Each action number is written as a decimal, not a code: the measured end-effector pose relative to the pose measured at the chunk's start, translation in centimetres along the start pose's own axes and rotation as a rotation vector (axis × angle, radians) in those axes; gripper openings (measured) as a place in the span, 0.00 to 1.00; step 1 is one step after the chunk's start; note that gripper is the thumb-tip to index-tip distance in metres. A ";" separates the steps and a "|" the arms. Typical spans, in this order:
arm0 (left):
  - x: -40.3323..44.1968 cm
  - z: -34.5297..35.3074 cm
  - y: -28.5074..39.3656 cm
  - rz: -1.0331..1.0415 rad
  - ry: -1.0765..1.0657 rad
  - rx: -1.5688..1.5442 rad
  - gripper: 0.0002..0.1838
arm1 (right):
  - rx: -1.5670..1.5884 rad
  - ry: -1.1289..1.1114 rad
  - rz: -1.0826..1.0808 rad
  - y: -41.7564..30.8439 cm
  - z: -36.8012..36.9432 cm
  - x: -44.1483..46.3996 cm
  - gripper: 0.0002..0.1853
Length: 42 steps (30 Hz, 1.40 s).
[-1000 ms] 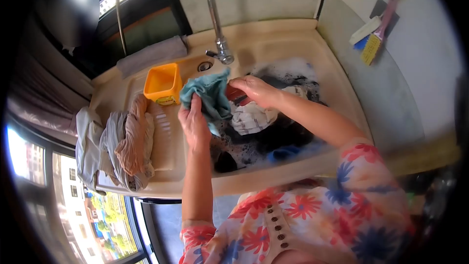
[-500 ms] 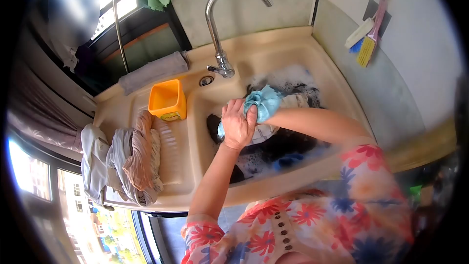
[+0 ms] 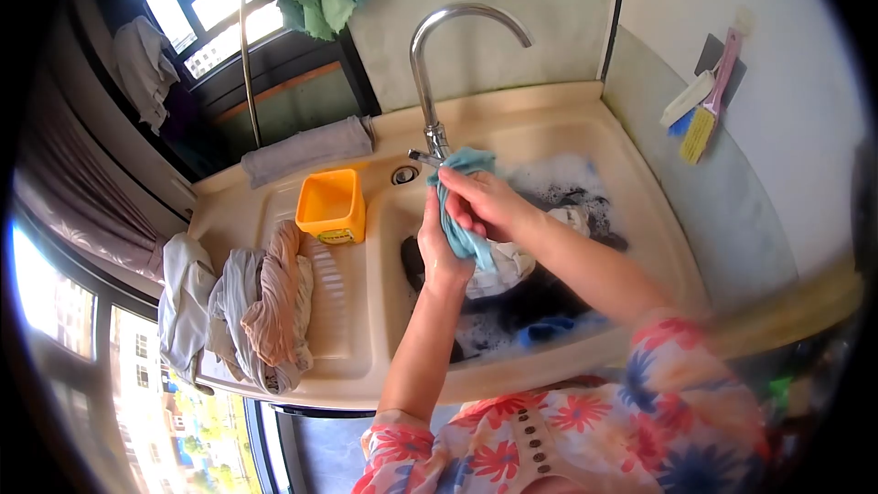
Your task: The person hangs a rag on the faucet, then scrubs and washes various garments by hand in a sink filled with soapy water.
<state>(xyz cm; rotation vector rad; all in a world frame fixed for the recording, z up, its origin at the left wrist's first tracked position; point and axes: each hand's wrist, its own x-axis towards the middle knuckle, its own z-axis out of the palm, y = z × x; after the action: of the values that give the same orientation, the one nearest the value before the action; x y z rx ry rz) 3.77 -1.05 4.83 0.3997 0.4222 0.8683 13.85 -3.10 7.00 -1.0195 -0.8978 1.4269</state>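
While the left hand [image 3: 441, 252] and right hand [image 3: 485, 204] curl their fingers tightly around a teal cloth [image 3: 464, 230], it is bunched between them above the sink [image 3: 549, 110], just in front of the faucet [image 3: 422, 82], with pale and dark laundry [image 3: 540, 288] lying below in sudsy water.

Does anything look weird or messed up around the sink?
I see nothing spilled or broken. The left hand and right hand hold a blue-green cloth, and the orange tub stands upright. Only the yellow-bristled brush looks a bit crooked, because it hangs slanted on the wall.
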 end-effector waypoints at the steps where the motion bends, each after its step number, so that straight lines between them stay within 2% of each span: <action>1: 1.1 -1.6 -0.3 0.027 -0.443 -0.139 0.16 | 0.001 0.080 -0.082 0.5 -0.2 0.6 0.25; 2: 2.1 -2.1 -1.4 0.128 -0.320 -0.054 0.16 | 0.000 0.160 -0.166 1.1 -0.5 1.4 0.24; 4: 2.1 0.6 -3.0 0.320 -0.064 0.112 0.19 | -0.192 0.362 -0.469 2.5 -1.5 3.7 0.21; 5: 2.0 0.5 -3.2 0.295 -0.095 0.223 0.22 | -0.292 0.461 -0.619 3.0 -2.2 4.4 0.19; 8: 2.8 0.6 -4.6 0.337 -0.007 0.367 0.22 | -0.591 0.703 -0.618 3.0 -3.3 4.2 0.14; 9: 3.2 0.5 -5.1 0.369 -0.003 0.384 0.21 | -0.649 0.711 -0.575 3.1 -3.9 4.1 0.10; 12: 4.0 -0.2 -3.4 0.394 -0.101 1.143 0.21 | -0.888 0.805 -0.874 2.6 -6.8 2.5 0.10; 13: 3.9 0.6 -2.7 0.537 -0.206 1.336 0.26 | -0.759 0.770 -0.755 3.3 -8.7 2.1 0.10; 14: 3.2 1.8 -1.4 0.488 -0.244 1.606 0.22 | -0.630 0.733 -0.641 3.8 -10.8 1.5 0.10; 16: 3.9 2.6 -0.1 0.663 -0.399 1.794 0.19 | -0.651 0.614 -0.531 4.2 -12.7 -2.8 0.11; 18: 4.2 4.5 1.6 0.705 -0.346 1.886 0.20 | -0.455 0.547 -0.263 5.0 -13.3 -7.0 0.09; 19: 4.2 5.8 2.6 0.725 -0.316 1.932 0.20 | -0.463 0.500 -0.217 5.3 -13.4 -9.1 0.09; 21: 4.0 9.2 4.7 0.638 -0.133 1.908 0.22 | -0.408 0.443 -0.112 6.3 -13.8 -12.9 0.07; 22: 5.7 9.2 5.4 0.741 -0.135 1.771 0.23 | -0.347 0.431 -0.052 6.9 -14.1 -14.4 0.07; 23: 6.7 9.7 6.3 0.821 -0.130 1.632 0.24 | -0.328 0.459 -0.035 7.1 -14.1 -15.8 0.06; 27: 8.9 15.5 9.5 1.102 -0.077 1.488 0.22 | -0.259 0.519 0.017 6.5 -13.3 -19.5 0.06; 29: 11.4 18.9 10.7 1.140 0.008 1.493 0.24 | -0.221 0.518 0.015 6.6 -13.4 -20.1 0.05; 31: 14.4 21.8 11.2 1.174 -0.102 1.452 0.28 | -0.173 0.507 -0.001 6.9 -13.7 -20.6 0.05; 32: 17.0 22.7 11.4 1.032 -0.241 1.350 0.38 | -0.177 0.497 0.001 6.8 -13.8 -20.7 0.05; 33: 20.7 22.9 11.3 0.802 -0.330 1.315 0.46 | -0.180 0.487 0.002 6.5 -13.6 -20.8 0.05; 34: 20.9 22.7 10.4 0.721 -0.266 1.576 0.51 | -0.186 0.475 0.002 6.2 -13.5 -20.9 0.05; 36: 21.1 21.4 8.1 0.798 -0.262 1.716 0.44 | -0.182 0.458 0.002 5.9 -13.9 -21.3 0.05; 39: 19.8 21.6 8.6 0.655 -0.354 1.761 0.36 | -0.151 0.454 -0.018 5.9 -14.4 -22.0 0.05; 42: 20.2 21.2 9.4 0.851 -0.120 1.818 0.32 | -0.129 0.447 -0.018 6.0 -14.9 -22.3 0.05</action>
<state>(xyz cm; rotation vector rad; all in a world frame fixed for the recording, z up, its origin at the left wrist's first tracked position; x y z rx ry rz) 20.11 17.09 23.57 2.4202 0.8835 1.0405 26.17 -26.21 -1.40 -1.3568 -0.6713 1.0727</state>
